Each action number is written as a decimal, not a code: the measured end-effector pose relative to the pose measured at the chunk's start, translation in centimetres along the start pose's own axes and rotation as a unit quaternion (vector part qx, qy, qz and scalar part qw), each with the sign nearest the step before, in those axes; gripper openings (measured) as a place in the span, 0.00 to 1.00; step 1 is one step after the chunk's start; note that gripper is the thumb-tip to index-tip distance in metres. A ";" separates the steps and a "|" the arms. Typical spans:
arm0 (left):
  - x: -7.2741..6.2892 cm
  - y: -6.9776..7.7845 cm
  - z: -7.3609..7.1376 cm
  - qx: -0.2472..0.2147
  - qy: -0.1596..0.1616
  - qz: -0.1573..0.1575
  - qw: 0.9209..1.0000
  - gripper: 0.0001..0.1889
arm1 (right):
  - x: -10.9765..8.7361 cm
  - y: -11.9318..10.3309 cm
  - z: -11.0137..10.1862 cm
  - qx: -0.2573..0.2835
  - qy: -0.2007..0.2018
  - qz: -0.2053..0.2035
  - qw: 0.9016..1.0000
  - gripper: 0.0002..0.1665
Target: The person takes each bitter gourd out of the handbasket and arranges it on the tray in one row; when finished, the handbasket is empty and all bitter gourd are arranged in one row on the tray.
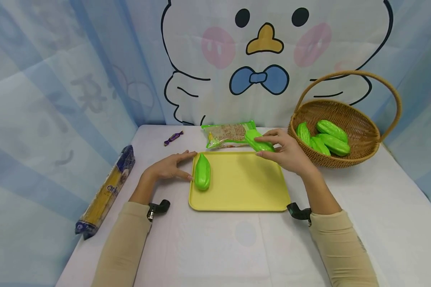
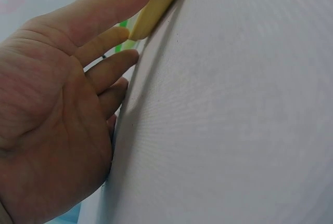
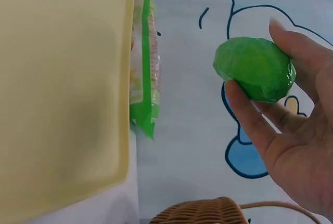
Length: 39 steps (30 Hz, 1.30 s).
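My right hand pinches a glossy green, ridged toy fruit between thumb and fingers. It is lifted near the back right corner of the yellow tray. In the right wrist view the held fruit shows end-on, with the thumb on one side and fingers on the other. A second, similar toy fruit lies lengthwise along the tray's left side. At that edge rests my left hand, its fingers extended and its thumb touching the rim, as the left wrist view also shows.
On the right stands a wicker basket with a tall handle, holding several green toy fruits. Behind the tray lies a green-edged food packet. A purple wrapped candy sits back left; a long yellow-and-blue packet lies along the left edge.
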<state>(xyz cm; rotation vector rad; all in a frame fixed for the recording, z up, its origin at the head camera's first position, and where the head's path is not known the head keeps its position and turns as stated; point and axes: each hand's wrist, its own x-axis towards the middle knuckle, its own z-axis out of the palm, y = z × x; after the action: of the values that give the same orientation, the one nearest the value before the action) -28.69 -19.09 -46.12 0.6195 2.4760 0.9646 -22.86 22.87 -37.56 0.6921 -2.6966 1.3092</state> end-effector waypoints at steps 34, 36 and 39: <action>0.1 -0.1 0.1 -0.003 -0.002 0.000 1.000 0.55 | 0.9 -0.6 7.1 -0.036 -0.176 0.017 0.984 0.25; 0.1 -0.1 0.1 -0.002 -0.002 -0.003 1.000 0.55 | 1.0 -0.6 7.2 -0.040 -0.175 0.012 0.984 0.24; 0.1 -0.1 0.0 -0.002 -0.002 -0.004 1.000 0.55 | 1.2 -0.6 7.3 -0.044 -0.171 0.010 0.984 0.23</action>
<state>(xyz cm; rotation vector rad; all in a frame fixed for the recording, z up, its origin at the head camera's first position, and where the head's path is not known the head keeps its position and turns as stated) -28.79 -19.04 -46.23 0.6098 2.4704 0.9632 -22.66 16.59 -41.44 0.9622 -3.0116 1.1588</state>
